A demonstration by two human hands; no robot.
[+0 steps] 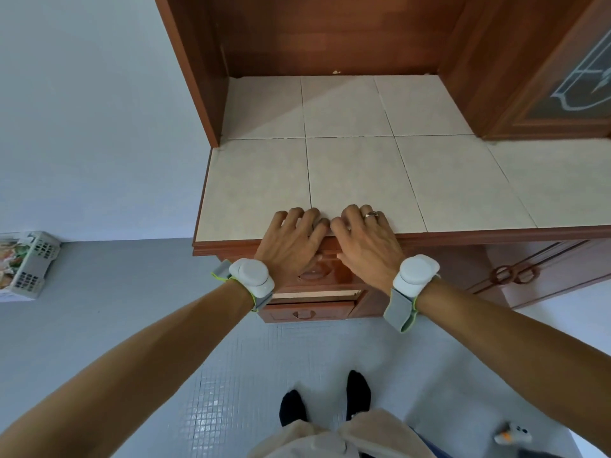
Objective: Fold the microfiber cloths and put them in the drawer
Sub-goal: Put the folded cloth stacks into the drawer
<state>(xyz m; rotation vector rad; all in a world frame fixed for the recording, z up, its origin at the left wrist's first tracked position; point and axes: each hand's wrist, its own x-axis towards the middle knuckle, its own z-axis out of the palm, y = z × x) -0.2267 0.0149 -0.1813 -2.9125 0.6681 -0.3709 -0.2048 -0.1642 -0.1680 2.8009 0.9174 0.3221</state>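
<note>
**At the counter's front edge, two hands rest above the drawers**

Just below the middle of the frame, the left hand (291, 239) and the right hand (363, 239) lie side by side on the front edge of the tiled countertop (363, 173), almost touching. Each hand has its fingers loosely bent, with the fingertips set down on the tile and the thumb hanging toward the wood below. Neither hand grips anything. The right hand wears a ring (371, 214), and each wrist carries a white puck on a grey strap, the left wristband (252, 276) and the right wristband (417, 272).

Directly under the hands, partly hidden by them, is the top drawer (325, 269) with its recessed handle between the wrists. A pale strip (314, 295) shows beneath it, above the lower drawer (307, 313). Whether the thumbs press on the top drawer's front cannot be told.

At the upper right stands a cabinet door (575, 77) with patterned glass. At the left edge, a white basket (31, 262) sits on the grey floor (231, 391) against the wall. At the bottom centre are two feet in black socks (292, 406), and at the lower right lies a small white and orange device (512, 436).
</note>
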